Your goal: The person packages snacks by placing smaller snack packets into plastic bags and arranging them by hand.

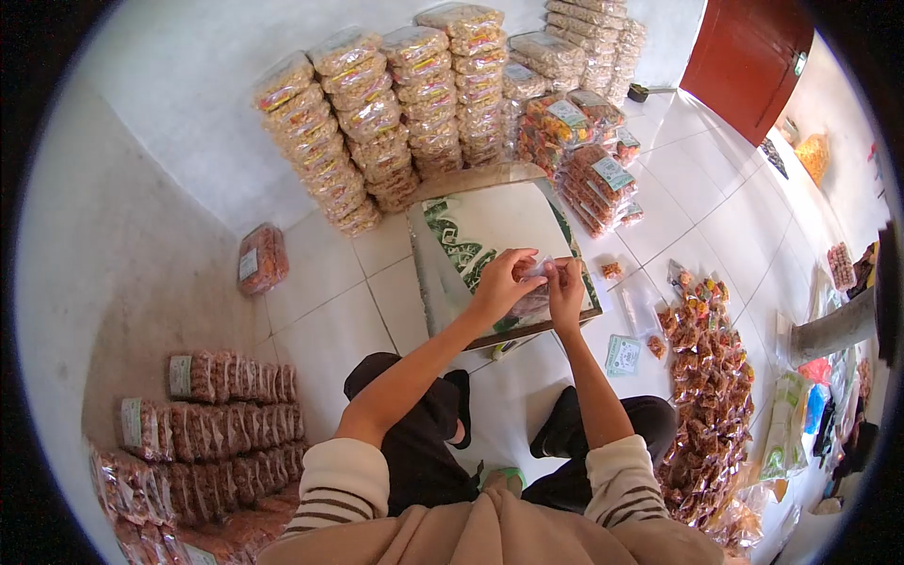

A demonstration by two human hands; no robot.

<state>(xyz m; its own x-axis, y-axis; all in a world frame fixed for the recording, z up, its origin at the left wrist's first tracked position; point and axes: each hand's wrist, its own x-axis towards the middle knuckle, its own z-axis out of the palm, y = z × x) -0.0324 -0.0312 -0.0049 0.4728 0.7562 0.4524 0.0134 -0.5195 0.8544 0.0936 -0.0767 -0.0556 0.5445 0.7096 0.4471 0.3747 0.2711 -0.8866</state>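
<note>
My left hand (509, 282) and my right hand (565, 286) are close together over the right part of a low box-like table (490, 221) with a white and green printed top. Between them is a clear plastic bag (535, 299) with reddish-brown contents. The fingers of both hands pinch its gathered upper end. The bag's lower part hangs below my left fingers, over the table's front right area.
Tall stacks of snack packs (377, 113) stand behind the table. Reddish packs (226, 414) fill the lower left. A long heap of small brown packets (706, 405), a green-white label sheet (622, 356) and a metal post (833, 330) are at right.
</note>
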